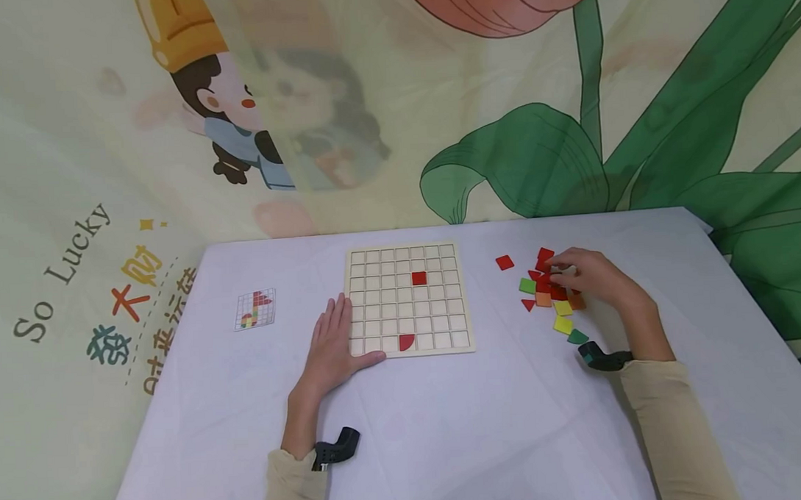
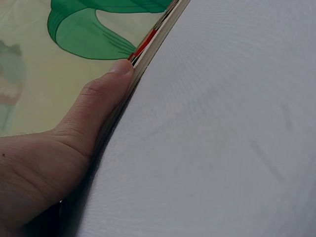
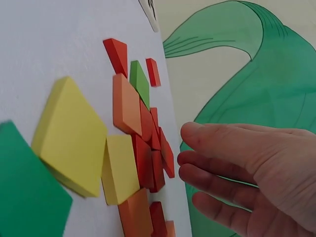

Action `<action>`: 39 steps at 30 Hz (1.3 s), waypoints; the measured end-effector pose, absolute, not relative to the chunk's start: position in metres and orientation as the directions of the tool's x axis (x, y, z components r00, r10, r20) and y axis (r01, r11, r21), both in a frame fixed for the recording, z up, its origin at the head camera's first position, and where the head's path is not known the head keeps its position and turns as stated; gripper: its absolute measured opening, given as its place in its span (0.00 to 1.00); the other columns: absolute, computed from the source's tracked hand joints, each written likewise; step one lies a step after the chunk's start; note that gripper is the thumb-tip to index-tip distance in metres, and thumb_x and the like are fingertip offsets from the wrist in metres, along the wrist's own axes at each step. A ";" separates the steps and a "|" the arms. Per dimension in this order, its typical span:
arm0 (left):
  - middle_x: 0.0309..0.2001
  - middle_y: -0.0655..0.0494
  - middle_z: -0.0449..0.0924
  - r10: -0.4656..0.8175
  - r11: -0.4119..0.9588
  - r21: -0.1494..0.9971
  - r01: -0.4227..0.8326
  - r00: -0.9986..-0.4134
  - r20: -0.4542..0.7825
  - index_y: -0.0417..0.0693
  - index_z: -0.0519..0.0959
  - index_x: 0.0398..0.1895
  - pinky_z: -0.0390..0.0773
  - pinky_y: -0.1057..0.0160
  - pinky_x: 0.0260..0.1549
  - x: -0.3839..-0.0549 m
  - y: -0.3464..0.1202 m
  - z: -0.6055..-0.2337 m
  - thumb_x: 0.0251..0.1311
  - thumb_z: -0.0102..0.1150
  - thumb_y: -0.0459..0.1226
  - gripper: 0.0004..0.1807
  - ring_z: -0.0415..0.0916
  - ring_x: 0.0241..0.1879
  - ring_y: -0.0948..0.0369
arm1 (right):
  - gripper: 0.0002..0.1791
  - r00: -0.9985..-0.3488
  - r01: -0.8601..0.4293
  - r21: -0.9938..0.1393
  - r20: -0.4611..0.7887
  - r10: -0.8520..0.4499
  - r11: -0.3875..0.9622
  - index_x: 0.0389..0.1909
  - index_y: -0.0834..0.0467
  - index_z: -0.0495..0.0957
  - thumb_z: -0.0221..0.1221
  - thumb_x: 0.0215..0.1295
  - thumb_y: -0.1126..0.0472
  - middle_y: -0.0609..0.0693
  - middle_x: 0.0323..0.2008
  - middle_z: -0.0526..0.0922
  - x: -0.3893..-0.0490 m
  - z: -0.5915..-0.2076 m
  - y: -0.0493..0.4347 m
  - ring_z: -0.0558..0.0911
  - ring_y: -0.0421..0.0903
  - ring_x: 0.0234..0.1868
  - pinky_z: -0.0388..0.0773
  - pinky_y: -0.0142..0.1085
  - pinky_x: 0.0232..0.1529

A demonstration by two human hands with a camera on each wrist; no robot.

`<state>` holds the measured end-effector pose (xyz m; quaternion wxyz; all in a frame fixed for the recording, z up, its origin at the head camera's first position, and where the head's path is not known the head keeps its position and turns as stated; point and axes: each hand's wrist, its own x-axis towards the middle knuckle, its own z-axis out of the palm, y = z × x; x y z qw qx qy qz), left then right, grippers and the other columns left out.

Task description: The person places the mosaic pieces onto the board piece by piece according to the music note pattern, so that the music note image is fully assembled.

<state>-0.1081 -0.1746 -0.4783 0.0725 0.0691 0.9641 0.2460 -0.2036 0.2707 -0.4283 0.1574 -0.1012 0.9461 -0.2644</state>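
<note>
My left hand (image 1: 332, 349) lies flat at the left side of a pale gridded board (image 1: 406, 301), fingers straight along its edge and thumb against the front rim. On the board are a red square tile (image 1: 419, 279) and a red rounded tile (image 1: 407, 342) in the front row. Over the loose tiles to the right hovers my right hand (image 1: 593, 274), its fingers lightly bent. In the right wrist view nothing shows between the thumb (image 3: 195, 132) and fingers, which are beside the red tiles (image 3: 143, 163).
Orange (image 1: 543, 299), yellow (image 1: 563, 324) and green (image 1: 578, 336) tiles lie among the red ones on the white tablecloth (image 1: 512, 423). One red tile (image 1: 504, 262) sits apart. A small pattern card (image 1: 255, 309) lies left of the board. A printed curtain hangs behind.
</note>
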 end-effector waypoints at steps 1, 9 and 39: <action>0.79 0.43 0.36 0.170 0.869 0.485 0.100 -0.980 -0.102 0.37 0.40 0.77 0.39 0.43 0.76 -0.108 -0.175 -0.478 0.47 0.68 0.61 0.66 0.30 0.79 0.46 | 0.24 -0.930 -0.111 -0.538 -0.241 -0.279 0.836 0.60 0.65 0.73 0.61 0.64 0.62 0.66 0.53 0.76 -0.203 -0.428 0.270 0.74 0.62 0.53 0.85 0.46 0.43; 0.79 0.43 0.36 0.169 0.869 0.484 0.099 -0.980 -0.103 0.37 0.40 0.77 0.39 0.44 0.76 -0.108 -0.174 -0.478 0.47 0.68 0.61 0.66 0.31 0.79 0.47 | 0.22 -0.926 -0.153 -0.531 -0.218 -0.309 0.834 0.59 0.65 0.74 0.60 0.64 0.65 0.66 0.52 0.77 -0.201 -0.429 0.263 0.75 0.61 0.52 0.85 0.47 0.45; 0.79 0.44 0.35 0.162 0.870 0.485 0.088 -0.980 -0.112 0.39 0.39 0.77 0.39 0.44 0.76 -0.109 -0.175 -0.482 0.48 0.68 0.61 0.66 0.29 0.79 0.47 | 0.15 -0.928 -0.275 -0.385 -0.131 -0.348 0.881 0.52 0.62 0.81 0.60 0.64 0.68 0.60 0.50 0.80 -0.204 -0.437 0.244 0.77 0.58 0.52 0.81 0.53 0.52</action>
